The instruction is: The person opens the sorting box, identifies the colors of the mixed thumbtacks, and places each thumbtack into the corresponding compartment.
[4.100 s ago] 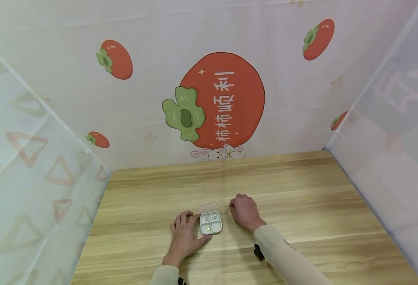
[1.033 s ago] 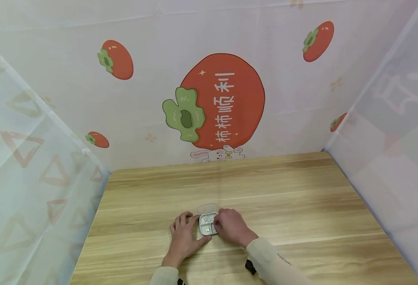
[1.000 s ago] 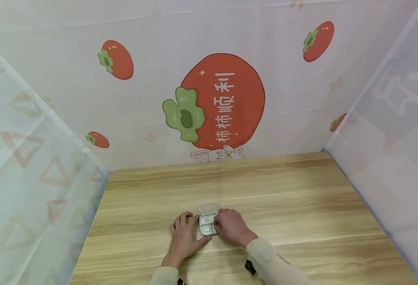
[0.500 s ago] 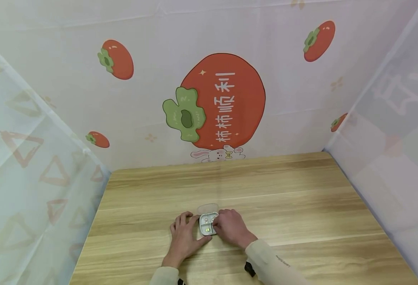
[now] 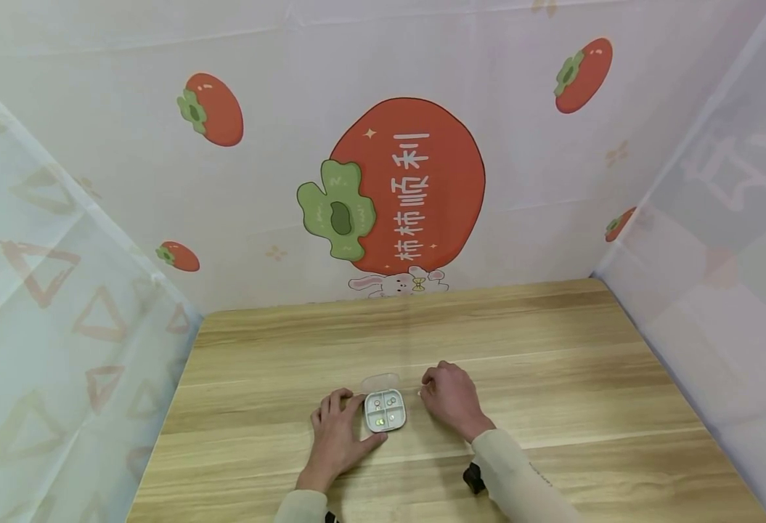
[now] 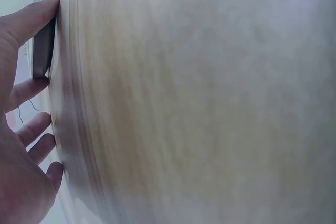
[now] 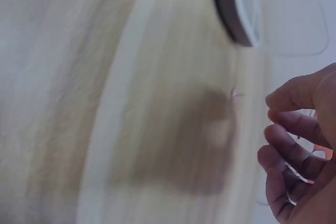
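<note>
A small white case (image 5: 385,411) with several compartments lies on the table, its clear lid (image 5: 380,381) folded back. My left hand (image 5: 338,436) holds it between thumb and index finger; in the left wrist view the thumb (image 6: 39,17) presses its dark side. Tiny ring-like pieces sit in the back compartments, a yellow-green pair (image 5: 380,422) in the front left, and one pale piece (image 5: 392,418) in the front right. My right hand (image 5: 453,396) is right of the case, fingers loosely bent and nothing visible between them. Beside its fingertips lies a tiny earring-like piece (image 7: 234,95).
The wooden table (image 5: 278,356) runs back to a white cloth wall (image 5: 258,181) with persimmon prints. More printed cloth stands at the left and right sides. A black wrist device (image 5: 473,479) hangs under the right sleeve.
My right hand has moved from over the case to the right. A pale piece now shows in the front right compartment, bare about four seconds ago. The left hand stays put.
</note>
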`<control>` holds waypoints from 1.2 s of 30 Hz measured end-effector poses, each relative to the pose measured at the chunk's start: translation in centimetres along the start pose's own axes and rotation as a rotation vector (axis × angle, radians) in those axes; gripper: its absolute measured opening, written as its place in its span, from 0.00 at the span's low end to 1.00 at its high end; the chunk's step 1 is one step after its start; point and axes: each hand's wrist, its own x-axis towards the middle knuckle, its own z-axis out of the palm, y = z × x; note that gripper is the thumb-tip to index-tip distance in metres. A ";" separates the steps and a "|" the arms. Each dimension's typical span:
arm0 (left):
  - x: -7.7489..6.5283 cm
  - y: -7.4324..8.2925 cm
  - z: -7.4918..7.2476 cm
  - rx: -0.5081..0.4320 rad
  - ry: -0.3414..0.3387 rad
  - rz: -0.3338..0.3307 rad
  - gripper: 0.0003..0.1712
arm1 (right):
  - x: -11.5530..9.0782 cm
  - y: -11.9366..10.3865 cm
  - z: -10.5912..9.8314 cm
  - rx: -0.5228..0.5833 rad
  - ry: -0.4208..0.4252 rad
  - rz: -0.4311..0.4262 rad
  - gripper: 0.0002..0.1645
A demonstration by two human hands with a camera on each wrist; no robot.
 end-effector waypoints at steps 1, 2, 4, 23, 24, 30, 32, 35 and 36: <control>0.0 0.0 0.0 0.001 -0.004 -0.003 0.44 | 0.0 0.3 0.1 -0.008 0.005 0.001 0.03; 0.0 0.0 0.0 0.005 -0.006 -0.004 0.44 | -0.1 0.6 0.3 -0.015 0.009 0.001 0.04; 0.0 0.0 0.0 0.009 -0.013 -0.007 0.44 | -0.1 0.9 0.6 -0.028 0.008 -0.006 0.05; -0.2 0.1 -0.1 -0.002 0.012 0.015 0.43 | -0.3 0.7 1.6 -0.099 -0.032 -0.049 0.04; -0.2 0.1 -0.1 -0.002 0.007 0.011 0.43 | -0.3 0.7 1.6 -0.100 -0.035 -0.047 0.04; -0.4 0.1 -0.1 0.002 -0.008 0.009 0.43 | -0.5 0.7 1.7 -0.104 -0.035 -0.029 0.05; -0.3 0.1 0.0 0.000 0.003 0.017 0.43 | -0.4 0.7 1.6 -0.106 -0.022 -0.021 0.06; -0.3 0.1 -0.1 -0.002 0.015 0.026 0.43 | -0.4 0.8 1.5 -0.106 -0.007 -0.012 0.07; -0.2 0.1 -0.1 -0.003 0.015 0.025 0.43 | -0.4 0.8 1.4 -0.103 -0.006 -0.010 0.07</control>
